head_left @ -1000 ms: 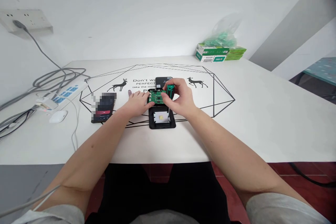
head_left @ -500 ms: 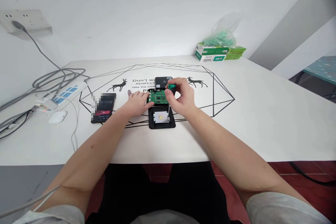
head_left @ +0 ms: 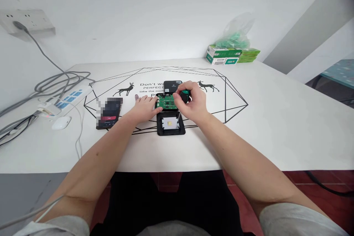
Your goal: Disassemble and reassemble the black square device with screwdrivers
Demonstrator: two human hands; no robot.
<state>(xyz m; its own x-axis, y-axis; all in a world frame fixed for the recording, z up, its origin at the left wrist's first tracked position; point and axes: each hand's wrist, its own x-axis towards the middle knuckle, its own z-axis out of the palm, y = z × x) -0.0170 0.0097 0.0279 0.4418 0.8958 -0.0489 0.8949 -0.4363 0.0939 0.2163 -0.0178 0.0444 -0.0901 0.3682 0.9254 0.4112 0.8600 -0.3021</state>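
1 green-and-black screwdriver (head_left: 185,96) is gripped in the R hand (head_left: 193,103), shaft angled down nr. the black cover (head_left: 171,133). 1 green circuit board (head_left: 166,102) is touched at its L edge by the open, flat L hand (head_left: 144,108). Beyond the hands, tabletop lettering ("Don't wa…", "PERFECT", "take the mom…") is part-blocked by 1 blk case (head_left: 173,86) (2 deer are printed, too). Left of the L hand, 1 phone (head_left: 110,112) is seen.

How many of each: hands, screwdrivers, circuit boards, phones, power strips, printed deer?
Left hand, right hand: 2
Screwdriver: 1
Circuit board: 1
Phone: 1
Power strip: 1
Left deer, right deer: 2
Total: 8
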